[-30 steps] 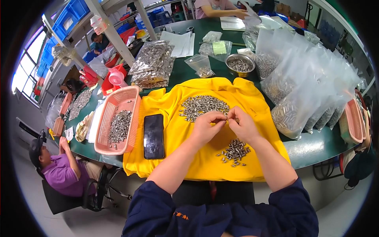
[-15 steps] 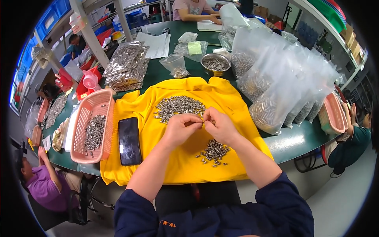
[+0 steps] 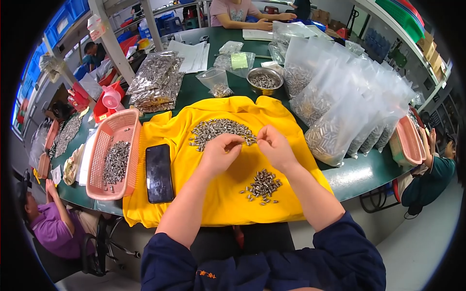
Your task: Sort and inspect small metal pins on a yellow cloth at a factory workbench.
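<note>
I am pinching a small metal part (image 3: 251,139) between my left hand (image 3: 219,154) and right hand (image 3: 275,148), fingers closed on it. The big unsorted heap (image 3: 221,130) is lying at twelve o'clock; only a small finished pile (image 3: 262,185) is sitting at six o'clock on the yellow cloth (image 3: 213,199).

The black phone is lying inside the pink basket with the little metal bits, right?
Not quite. The black phone is not inside the pink basket. It lies flat on the yellow cloth, just beside the basket. Only the little metal bits are in the basket. The head view shows this.
</note>
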`<action>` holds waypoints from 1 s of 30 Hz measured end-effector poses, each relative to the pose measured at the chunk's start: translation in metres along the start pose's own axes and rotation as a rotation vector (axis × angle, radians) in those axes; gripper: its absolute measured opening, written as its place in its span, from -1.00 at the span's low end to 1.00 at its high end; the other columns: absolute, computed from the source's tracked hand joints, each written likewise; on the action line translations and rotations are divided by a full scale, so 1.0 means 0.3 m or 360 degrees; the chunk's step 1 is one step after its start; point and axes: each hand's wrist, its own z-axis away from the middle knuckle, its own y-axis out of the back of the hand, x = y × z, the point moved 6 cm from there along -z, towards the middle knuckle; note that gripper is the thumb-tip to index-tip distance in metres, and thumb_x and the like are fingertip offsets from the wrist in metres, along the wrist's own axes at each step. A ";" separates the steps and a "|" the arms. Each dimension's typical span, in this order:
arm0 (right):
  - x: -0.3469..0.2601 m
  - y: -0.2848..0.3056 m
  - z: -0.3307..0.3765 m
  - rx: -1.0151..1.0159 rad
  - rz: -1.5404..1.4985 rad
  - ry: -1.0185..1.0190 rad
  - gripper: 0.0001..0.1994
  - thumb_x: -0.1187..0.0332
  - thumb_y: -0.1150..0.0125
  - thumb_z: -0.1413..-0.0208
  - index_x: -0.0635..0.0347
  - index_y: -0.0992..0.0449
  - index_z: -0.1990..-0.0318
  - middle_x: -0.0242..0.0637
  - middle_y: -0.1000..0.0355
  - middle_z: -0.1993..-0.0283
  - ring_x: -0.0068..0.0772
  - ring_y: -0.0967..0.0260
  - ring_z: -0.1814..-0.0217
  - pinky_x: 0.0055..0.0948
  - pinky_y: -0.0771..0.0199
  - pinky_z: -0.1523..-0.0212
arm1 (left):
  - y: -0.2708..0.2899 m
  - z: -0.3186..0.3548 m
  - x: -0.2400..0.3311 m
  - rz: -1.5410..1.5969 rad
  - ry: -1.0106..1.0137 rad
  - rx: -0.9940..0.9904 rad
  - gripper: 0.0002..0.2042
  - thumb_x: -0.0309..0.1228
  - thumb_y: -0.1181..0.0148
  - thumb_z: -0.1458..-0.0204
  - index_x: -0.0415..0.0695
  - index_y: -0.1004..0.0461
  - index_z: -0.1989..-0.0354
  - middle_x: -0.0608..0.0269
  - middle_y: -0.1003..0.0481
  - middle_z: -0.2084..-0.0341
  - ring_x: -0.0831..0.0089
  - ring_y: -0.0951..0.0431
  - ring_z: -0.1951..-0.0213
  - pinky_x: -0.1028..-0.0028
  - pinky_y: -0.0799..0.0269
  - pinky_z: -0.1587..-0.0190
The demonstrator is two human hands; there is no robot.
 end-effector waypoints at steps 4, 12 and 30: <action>-0.068 -0.020 0.019 0.0033 0.0435 0.0219 -0.96 0.54 0.06 0.10 0.23 -0.26 0.44 -0.40 -0.22 0.57 -0.64 -0.14 0.54 -0.65 -0.17 0.52 | -0.021 0.014 0.070 -0.0620 -0.0496 -0.0060 -0.85 -0.56 -0.01 0.16 -0.20 -0.45 0.37 0.12 -0.45 0.44 0.22 -0.45 0.34 0.46 -0.36 0.29; -0.053 -0.013 0.015 0.0054 0.0398 0.0152 -0.95 0.54 0.04 0.11 0.27 -0.26 0.43 -0.34 -0.26 0.56 -0.62 -0.17 0.52 -0.63 -0.22 0.48 | -0.025 0.020 0.068 -0.0559 -0.0380 -0.0063 -0.87 -0.55 -0.05 0.17 -0.19 -0.45 0.39 0.15 -0.46 0.45 0.24 -0.46 0.37 0.45 -0.36 0.29; -0.034 -0.024 0.021 0.0085 0.0360 0.0275 -0.93 0.47 0.01 0.11 0.20 -0.28 0.41 -0.33 -0.25 0.61 -0.56 -0.21 0.57 -0.57 -0.22 0.52 | -0.014 0.006 0.006 0.0266 0.0142 -0.0020 -0.91 -0.58 -0.10 0.16 -0.28 -0.42 0.42 0.32 -0.44 0.51 0.61 -0.42 0.45 0.64 -0.34 0.33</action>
